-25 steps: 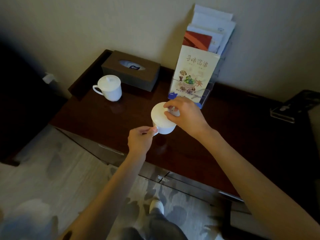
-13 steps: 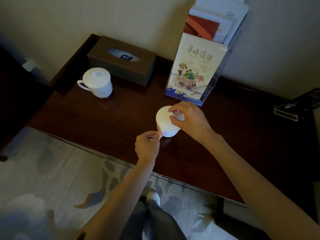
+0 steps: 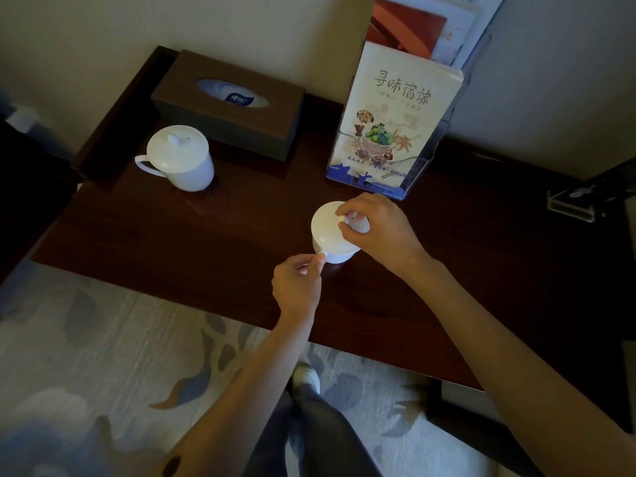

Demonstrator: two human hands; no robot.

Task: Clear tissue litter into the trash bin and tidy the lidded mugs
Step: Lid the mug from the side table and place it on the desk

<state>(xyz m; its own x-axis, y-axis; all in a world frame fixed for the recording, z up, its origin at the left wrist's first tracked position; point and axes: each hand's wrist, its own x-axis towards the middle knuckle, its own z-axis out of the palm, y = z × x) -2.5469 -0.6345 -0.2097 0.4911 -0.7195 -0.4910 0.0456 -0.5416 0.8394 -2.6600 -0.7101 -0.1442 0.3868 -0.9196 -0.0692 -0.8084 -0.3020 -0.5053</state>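
A white lidded mug (image 3: pixel 330 235) stands on the dark wooden table (image 3: pixel 213 242), in front of the brochure stand. My right hand (image 3: pixel 378 232) rests on its lid, fingers pinching the knob. My left hand (image 3: pixel 298 284) is closed on the mug's handle at its near side. A second white lidded mug (image 3: pixel 180 158) stands at the back left beside the tissue box, its handle pointing left, untouched. No tissue litter or trash bin is in view.
A brown tissue box (image 3: pixel 229 105) sits against the wall. A clear brochure stand (image 3: pixel 399 122) holding leaflets stands behind the held mug. A clear acrylic holder (image 3: pixel 571 201) lies at the far right. Patterned carpet (image 3: pixel 103 356) and my foot (image 3: pixel 306 376) are below the table edge.
The view has moved closer to and more directly over the table. Both hands keep their grip on the near mug, which stays about where it was in front of the brochure stand.
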